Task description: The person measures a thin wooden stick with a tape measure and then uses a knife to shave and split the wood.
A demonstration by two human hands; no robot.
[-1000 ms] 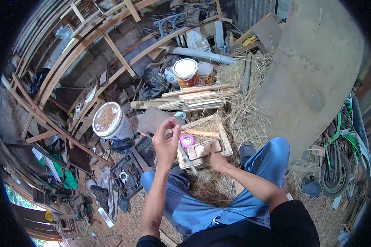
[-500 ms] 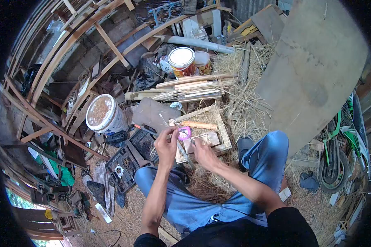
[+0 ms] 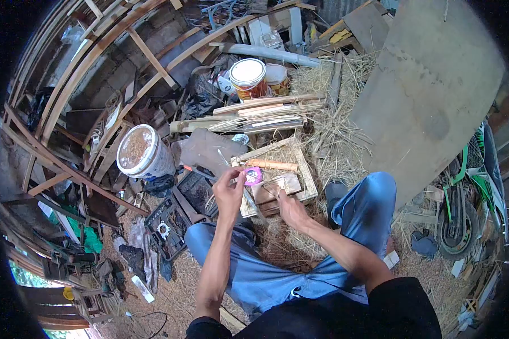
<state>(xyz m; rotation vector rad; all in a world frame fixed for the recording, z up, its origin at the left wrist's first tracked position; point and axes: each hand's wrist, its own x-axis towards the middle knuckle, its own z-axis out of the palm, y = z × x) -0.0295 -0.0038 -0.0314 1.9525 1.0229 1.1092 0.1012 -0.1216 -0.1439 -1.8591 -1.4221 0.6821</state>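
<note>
My left hand (image 3: 228, 195) is raised with its fingers pinched on the edge of a small round pink object (image 3: 253, 176) with a dark and pale centre. Its exact kind does not show. To the right and slightly lower, my right hand (image 3: 291, 209) has its fingers closed, thumb side up. A thin thing seems to poke out from its fingertips, too small to name. Below both hands lies a shallow wooden frame (image 3: 309, 179) with a round wooden stick (image 3: 272, 165) and a flat wooden board (image 3: 289, 182) in it.
An open dark tool case (image 3: 167, 229) lies left of my knees. Behind it stands a white bucket (image 3: 158, 155) of sawdust. Wood strips (image 3: 266, 110) and paint pails (image 3: 247, 76) are farther back. A large sheet (image 3: 430, 96) leans at the right over straw.
My right hand has moved right and slightly down, away from the pink object. The left hand stays near the same spot, and the pink object now shows more of its face.
</note>
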